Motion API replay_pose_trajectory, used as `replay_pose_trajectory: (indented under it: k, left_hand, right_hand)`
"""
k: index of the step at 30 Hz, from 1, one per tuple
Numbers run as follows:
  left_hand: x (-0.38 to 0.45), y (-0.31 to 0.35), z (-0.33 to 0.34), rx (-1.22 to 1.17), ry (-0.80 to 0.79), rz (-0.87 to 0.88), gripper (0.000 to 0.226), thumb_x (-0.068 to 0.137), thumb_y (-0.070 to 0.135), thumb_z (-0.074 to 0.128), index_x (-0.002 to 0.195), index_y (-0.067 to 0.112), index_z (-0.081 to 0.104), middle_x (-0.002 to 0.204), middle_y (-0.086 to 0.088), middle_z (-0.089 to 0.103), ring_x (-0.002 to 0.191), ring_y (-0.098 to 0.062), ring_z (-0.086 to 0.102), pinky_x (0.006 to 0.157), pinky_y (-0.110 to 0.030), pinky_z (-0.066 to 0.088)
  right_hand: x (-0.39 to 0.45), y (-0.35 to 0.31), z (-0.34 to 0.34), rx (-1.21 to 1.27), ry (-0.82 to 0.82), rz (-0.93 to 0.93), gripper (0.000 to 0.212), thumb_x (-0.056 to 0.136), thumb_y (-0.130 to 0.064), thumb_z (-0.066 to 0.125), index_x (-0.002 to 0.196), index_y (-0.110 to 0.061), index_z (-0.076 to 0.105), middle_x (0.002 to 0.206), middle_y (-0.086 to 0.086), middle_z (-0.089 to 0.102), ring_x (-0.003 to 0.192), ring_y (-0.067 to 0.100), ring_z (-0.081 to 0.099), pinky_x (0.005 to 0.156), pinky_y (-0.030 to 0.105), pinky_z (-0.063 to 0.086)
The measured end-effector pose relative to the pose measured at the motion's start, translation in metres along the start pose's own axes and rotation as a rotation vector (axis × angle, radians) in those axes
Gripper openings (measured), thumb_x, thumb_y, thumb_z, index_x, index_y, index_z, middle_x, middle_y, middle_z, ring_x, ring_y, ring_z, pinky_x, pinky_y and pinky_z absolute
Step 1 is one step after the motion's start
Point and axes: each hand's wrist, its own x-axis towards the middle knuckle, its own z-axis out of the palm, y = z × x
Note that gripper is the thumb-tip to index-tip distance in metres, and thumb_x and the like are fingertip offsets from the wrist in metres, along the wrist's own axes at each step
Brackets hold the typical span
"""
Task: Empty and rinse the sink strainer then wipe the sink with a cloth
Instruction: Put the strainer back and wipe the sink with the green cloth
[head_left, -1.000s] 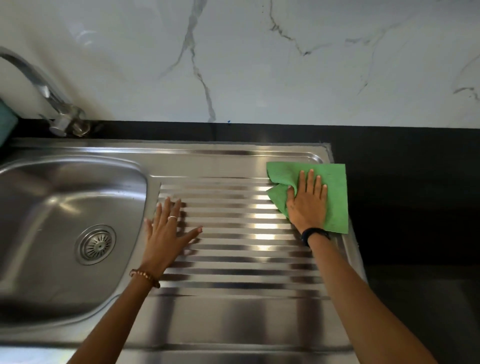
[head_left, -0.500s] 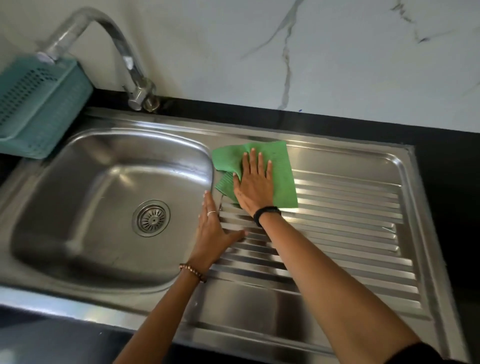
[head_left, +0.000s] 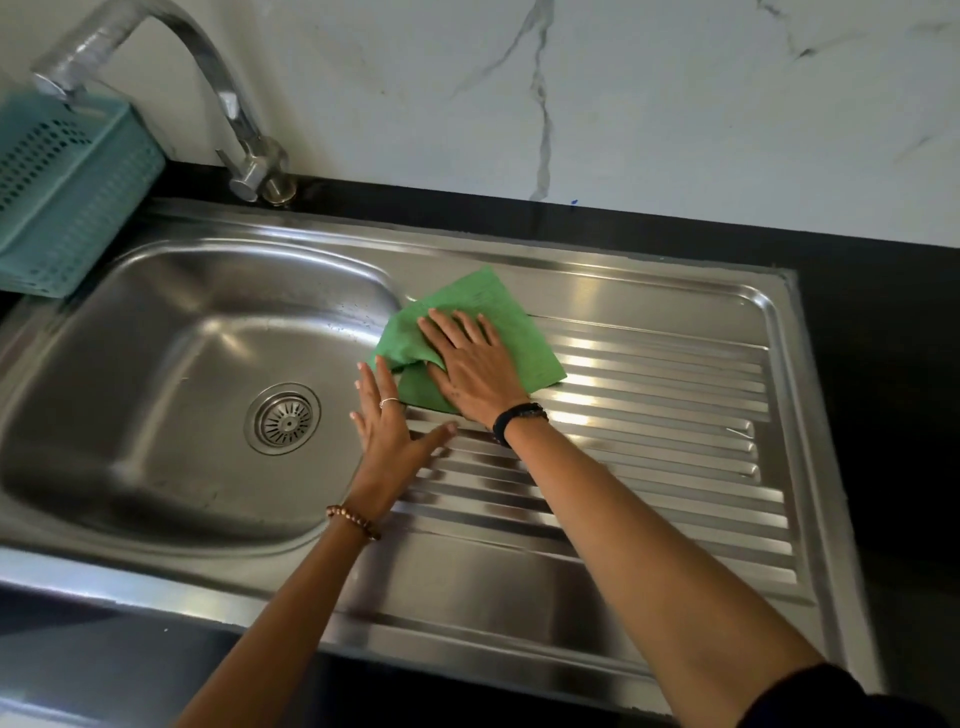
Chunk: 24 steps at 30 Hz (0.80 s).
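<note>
A green cloth (head_left: 493, 306) lies flat on the ribbed steel drainboard (head_left: 665, 415), right beside the basin's right rim. My right hand (head_left: 472, 364) presses flat on the cloth, fingers spread and pointing up-left. My left hand (head_left: 392, 431) rests flat on the rim between basin and drainboard, fingers apart, holding nothing. The round metal strainer (head_left: 283, 418) sits in the drain at the bottom of the sink basin (head_left: 156, 364), which looks empty.
A curved chrome tap (head_left: 234, 119) stands behind the basin. A teal perforated basket (head_left: 57, 197) sits at the far left on the sink's edge. Black countertop (head_left: 883, 364) surrounds the sink, with a white marble wall behind.
My right hand has slid the cloth from the drainboard's far right corner to its left end by the basin. The cloth now sits turned cornerwise. The view has shifted left.
</note>
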Motion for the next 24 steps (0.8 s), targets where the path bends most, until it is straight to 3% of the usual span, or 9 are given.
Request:
replay_pose_trajectory:
  k: [2, 6, 13, 18, 24]
  left_hand:
    - [-0.009, 0.007, 0.013, 0.073, 0.015, 0.066, 0.110, 0.077, 0.042, 0.067, 0.143, 0.017, -0.018, 0.153, -0.008, -0.024, 0.140, -0.022, -0.023, 0.110, -0.044, -0.017]
    - [-0.027, 0.034, 0.055, 0.218, -0.099, 0.234, 0.101, 0.074, 0.070, 0.045, 0.132, 0.032, -0.029, 0.143, 0.006, -0.035, 0.134, -0.015, -0.030, 0.107, -0.041, -0.020]
    - [-0.036, 0.065, 0.102, 0.521, -0.382, 0.365, 0.071, 0.082, 0.066, 0.039, 0.130, 0.054, -0.012, 0.153, 0.009, -0.023, 0.141, -0.021, -0.023, 0.107, -0.056, -0.020]
    - [-0.037, 0.062, 0.101, 0.532, -0.361, 0.375, 0.070, 0.082, 0.065, 0.040, 0.133, 0.053, -0.007, 0.146, 0.015, -0.027, 0.142, -0.018, -0.020, 0.108, -0.055, -0.018]
    - [-0.040, 0.055, 0.086, 0.528, -0.327, 0.388, 0.062, 0.089, 0.055, 0.039, 0.140, 0.047, 0.004, 0.152, 0.010, -0.017, 0.142, -0.015, -0.019, 0.109, -0.053, -0.019]
  right_hand:
    - [-0.013, 0.014, -0.001, 0.009, 0.014, 0.043, 0.056, 0.098, -0.040, 0.028, 0.149, -0.020, 0.014, 0.157, 0.000, 0.019, 0.143, 0.025, 0.017, 0.119, 0.044, 0.006]
    - [-0.059, 0.062, -0.009, 0.031, 0.035, 0.160, 0.056, 0.098, -0.042, 0.025, 0.149, -0.021, 0.012, 0.158, -0.001, 0.017, 0.145, 0.024, 0.013, 0.119, 0.044, 0.003]
    - [-0.164, 0.172, -0.030, 0.065, 0.086, 0.471, 0.050, 0.099, -0.033, 0.030, 0.147, -0.029, 0.019, 0.158, 0.000, 0.013, 0.146, 0.019, 0.009, 0.119, 0.047, 0.003]
    - [-0.188, 0.181, -0.037, 0.139, 0.189, 0.586, 0.048, 0.099, -0.026, 0.035, 0.145, -0.018, 0.030, 0.156, 0.010, 0.021, 0.145, 0.026, 0.016, 0.120, 0.043, 0.007]
    - [-0.202, 0.155, -0.027, 0.177, 0.288, 0.758, 0.049, 0.099, -0.025, 0.033, 0.145, -0.007, 0.029, 0.154, 0.016, 0.023, 0.143, 0.032, 0.020, 0.120, 0.041, 0.011]
